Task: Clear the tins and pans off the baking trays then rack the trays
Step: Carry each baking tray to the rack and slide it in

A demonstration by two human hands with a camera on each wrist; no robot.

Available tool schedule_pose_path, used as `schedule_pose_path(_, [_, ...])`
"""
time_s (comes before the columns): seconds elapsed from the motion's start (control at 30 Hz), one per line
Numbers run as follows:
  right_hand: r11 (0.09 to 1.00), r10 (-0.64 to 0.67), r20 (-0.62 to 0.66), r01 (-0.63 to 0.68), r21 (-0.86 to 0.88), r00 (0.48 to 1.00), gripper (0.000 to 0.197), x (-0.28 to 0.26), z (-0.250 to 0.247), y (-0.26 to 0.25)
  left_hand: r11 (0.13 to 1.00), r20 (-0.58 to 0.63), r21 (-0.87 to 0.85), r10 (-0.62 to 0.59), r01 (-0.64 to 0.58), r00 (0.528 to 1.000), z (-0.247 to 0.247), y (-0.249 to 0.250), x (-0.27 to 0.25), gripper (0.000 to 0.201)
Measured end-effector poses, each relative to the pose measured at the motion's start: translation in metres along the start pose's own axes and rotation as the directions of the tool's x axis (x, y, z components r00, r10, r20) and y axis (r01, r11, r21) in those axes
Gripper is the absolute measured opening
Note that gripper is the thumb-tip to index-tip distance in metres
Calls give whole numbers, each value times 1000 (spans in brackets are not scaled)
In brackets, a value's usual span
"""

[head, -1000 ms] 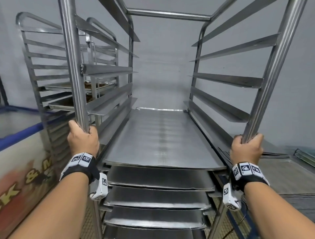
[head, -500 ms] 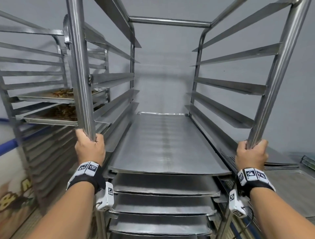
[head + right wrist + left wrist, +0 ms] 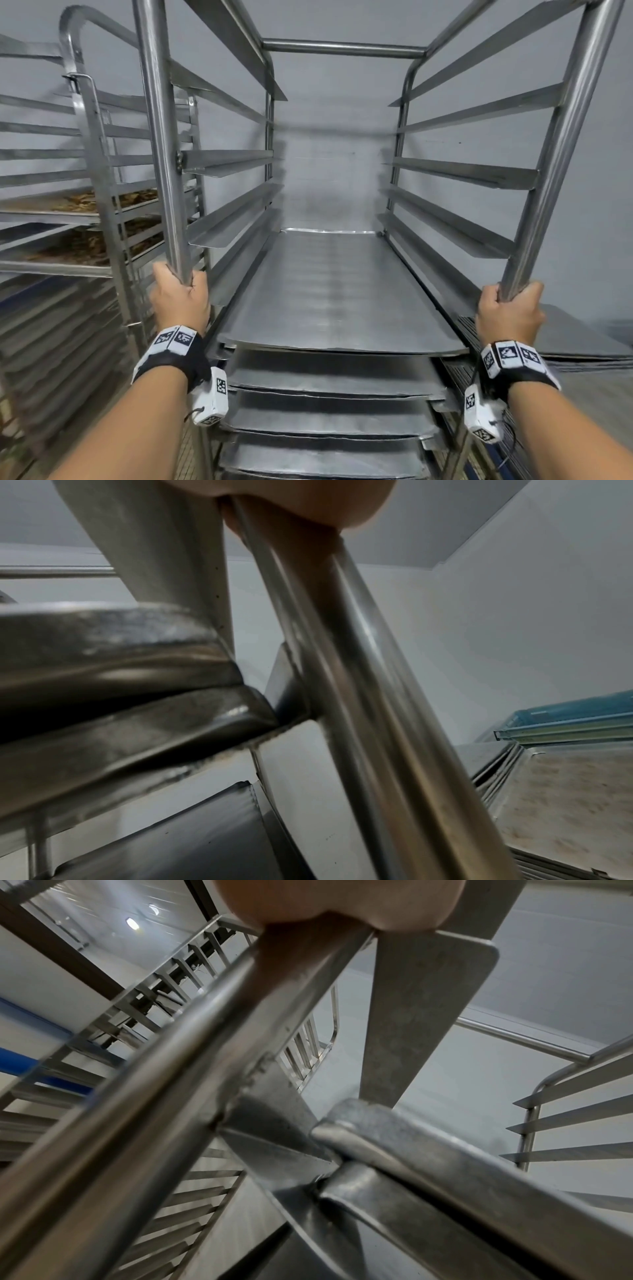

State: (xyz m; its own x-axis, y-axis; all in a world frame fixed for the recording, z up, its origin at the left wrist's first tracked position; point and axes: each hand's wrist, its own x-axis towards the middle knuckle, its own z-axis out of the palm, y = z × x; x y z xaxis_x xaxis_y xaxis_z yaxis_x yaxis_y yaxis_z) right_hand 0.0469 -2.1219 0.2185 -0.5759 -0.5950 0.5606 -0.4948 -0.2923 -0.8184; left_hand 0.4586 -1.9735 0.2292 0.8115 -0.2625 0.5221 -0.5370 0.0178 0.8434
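- Even, cool, dim light; soft shadows on the grey back wall (image 3: 329, 164).
- Wide-angle bending tilts the shiny steel rack posts (image 3: 161, 137) outward.
- Wrist views smear with motion blur; glare streaks run along the tubes.

Lower trays (image 3: 325, 442) cut off by edge; second rack (image 3: 68, 240) contents blurred, possibly food.

Left hand (image 3: 180, 301), right hand (image 3: 509, 313) grip rack (image 3: 161, 137) posts

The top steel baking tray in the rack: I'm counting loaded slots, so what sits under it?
Under the top steel baking tray, three more flat steel trays show front edges, stacked on lower runners. Their surfaces and anything lower are hidden.
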Motion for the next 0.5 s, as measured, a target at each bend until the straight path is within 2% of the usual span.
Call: schedule_pose_path(0.5, [999, -11, 76, 8, 48, 997, 21, 97, 110, 47, 998, -44, 40, -35, 37, 998, 134, 9, 23, 26])
